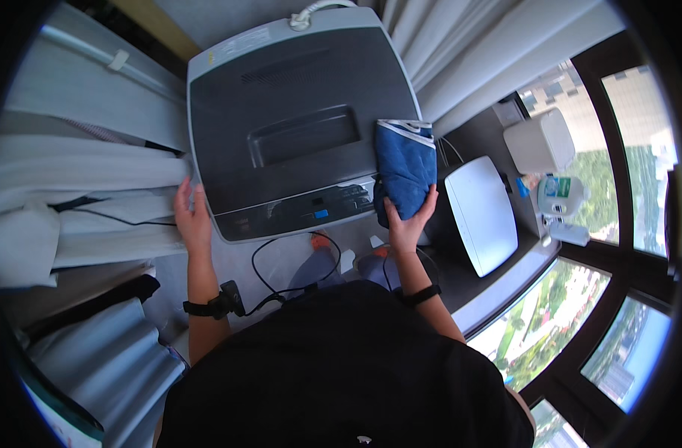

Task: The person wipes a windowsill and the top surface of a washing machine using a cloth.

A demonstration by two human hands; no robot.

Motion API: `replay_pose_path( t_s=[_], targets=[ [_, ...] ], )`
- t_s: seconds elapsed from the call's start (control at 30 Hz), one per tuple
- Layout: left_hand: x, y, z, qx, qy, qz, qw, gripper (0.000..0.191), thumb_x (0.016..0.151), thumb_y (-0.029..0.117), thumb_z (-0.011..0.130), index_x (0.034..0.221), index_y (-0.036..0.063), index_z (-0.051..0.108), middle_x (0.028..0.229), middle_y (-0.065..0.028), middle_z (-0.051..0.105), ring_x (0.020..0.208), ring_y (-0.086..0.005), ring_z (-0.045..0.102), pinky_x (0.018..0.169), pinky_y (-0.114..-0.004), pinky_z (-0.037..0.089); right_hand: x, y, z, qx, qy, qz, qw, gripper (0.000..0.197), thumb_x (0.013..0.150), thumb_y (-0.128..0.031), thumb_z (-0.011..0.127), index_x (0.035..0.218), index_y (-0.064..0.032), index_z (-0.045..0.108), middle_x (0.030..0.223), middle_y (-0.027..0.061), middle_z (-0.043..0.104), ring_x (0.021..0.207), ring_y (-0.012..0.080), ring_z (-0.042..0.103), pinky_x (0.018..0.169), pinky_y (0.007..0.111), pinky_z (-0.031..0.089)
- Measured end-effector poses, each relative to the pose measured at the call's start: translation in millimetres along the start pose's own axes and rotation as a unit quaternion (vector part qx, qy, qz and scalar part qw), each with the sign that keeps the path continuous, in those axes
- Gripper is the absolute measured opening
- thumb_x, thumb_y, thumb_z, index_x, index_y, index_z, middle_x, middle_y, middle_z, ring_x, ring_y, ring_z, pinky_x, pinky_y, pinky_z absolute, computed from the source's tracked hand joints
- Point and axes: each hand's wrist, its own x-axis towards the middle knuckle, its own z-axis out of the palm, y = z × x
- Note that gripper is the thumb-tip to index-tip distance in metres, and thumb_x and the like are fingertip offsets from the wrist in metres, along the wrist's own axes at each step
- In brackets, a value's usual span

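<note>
A top-loading washing machine point(223, 117) stands before me with its dark lid down and its control panel on the near side. My right hand point(409, 221) holds a folded blue cloth with white edging point(405, 162) from below, at the machine's right front corner; the cloth overlaps the lid's edge. My left hand point(193, 215) is beside the machine's left front corner, fingers apart and pointing up, with nothing in it. Whether its fingertips touch the casing, I cannot tell.
White curtains point(475, 50) hang at the right back, more pale fabric point(94, 162) at the left. A white-lidded bin point(482, 215) stands at right, near a windowsill with a white container point(540, 140) and a plastic jug point(562, 196). A black cable point(254, 260) loops near my feet.
</note>
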Motion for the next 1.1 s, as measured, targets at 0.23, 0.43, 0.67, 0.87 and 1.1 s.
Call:
replay_pose_path(
  t_s=[0.23,0.43,0.67,0.87,1.1],
  targets=[
    [-8,-36,22,-0.196,-0.041,-0.362,0.911,0.084,0.088,0.065,0.045,0.143,0.0029,0.034,0.143,-0.0107,0.043,0.125,-0.0275,0.046,0.104,-0.034,0.036,7,10,30,0.057,0.06,0.069,0.994,0.099,0.069,-0.023,0.081,0.146,-0.0109,0.021,0.134,0.0192,0.04,0.121,0.0293,0.044,0.102,0.038,0.035],
    [-4,-21,24,-0.234,-0.077,-0.379,0.892,0.079,0.089,0.065,0.038,0.144,0.0093,0.033,0.145,-0.0085,0.04,0.128,-0.0288,0.043,0.105,-0.038,0.035,8,-4,25,0.052,0.068,0.102,0.991,0.103,0.064,-0.022,0.082,0.146,-0.0104,0.021,0.14,0.0205,0.031,0.128,0.035,0.036,0.108,0.042,0.03],
    [-9,11,36,-0.218,-0.066,-0.419,0.879,0.084,0.086,0.069,0.038,0.144,0.0083,0.034,0.147,-0.0113,0.036,0.133,-0.0339,0.037,0.109,-0.045,0.033,26,-19,17,0.028,0.025,0.104,0.994,0.105,0.062,-0.028,0.081,0.146,-0.0081,0.021,0.142,0.0218,0.026,0.133,0.0375,0.029,0.11,0.044,0.026],
    [-24,21,50,-0.208,-0.075,-0.383,0.897,0.082,0.086,0.068,0.037,0.144,0.0103,0.034,0.147,-0.0112,0.035,0.132,-0.0362,0.037,0.106,-0.047,0.037,68,-20,4,0.053,-0.022,0.126,0.99,0.108,0.059,-0.024,0.082,0.147,-0.0172,0.02,0.146,0.027,0.012,0.135,0.0459,0.024,0.109,0.05,0.027],
    [-47,90,99,-0.204,0.008,-0.429,0.88,0.075,0.088,0.066,0.033,0.143,0.0142,0.037,0.147,-0.0068,0.038,0.132,-0.0303,0.039,0.108,-0.04,0.033,133,-19,-6,0.042,-0.07,0.096,0.992,0.108,0.061,-0.031,0.081,0.148,-0.0211,0.017,0.146,0.024,0.012,0.132,0.0475,0.026,0.106,0.054,0.032]
  ],
)
